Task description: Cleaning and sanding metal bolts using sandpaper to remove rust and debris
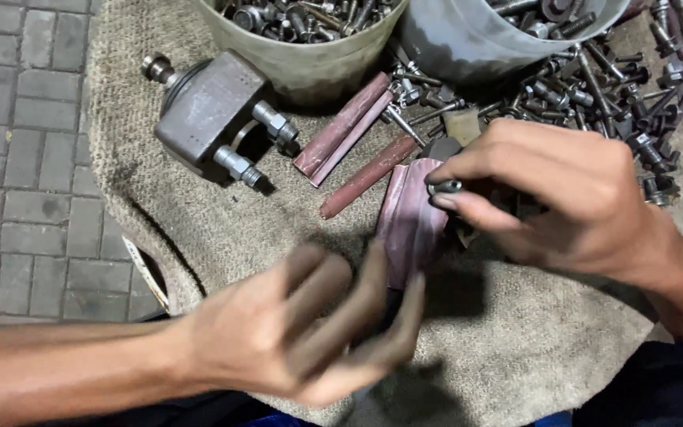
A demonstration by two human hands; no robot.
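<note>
Right hand [563, 190] up at centre-right, thumb and forefinger pinched tight on a small dark bolt [445, 187] — held just above a curled strip of reddish sandpaper [411, 217] that lies on the burlap-covered work surface [199, 221]. Left hand [310, 332] low in the foreground, blurred, fingers loosely spread and gripping nothing; its fingertips sit close to the lower end of that sandpaper strip, though I cannot tell if they touch it. Beyond the strip, two more rolled sandpaper sticks [349, 130] lie slantwise, side by side. Upper left, a grey metal block fitting [211, 115] with threaded nozzles rests on the cloth. At the top edge, a beige bucket [310, 67] and a grey bucket [460, 43], both with bolts in them — and a loose pile of bolts [610, 87] sprawls to the right.
</note>
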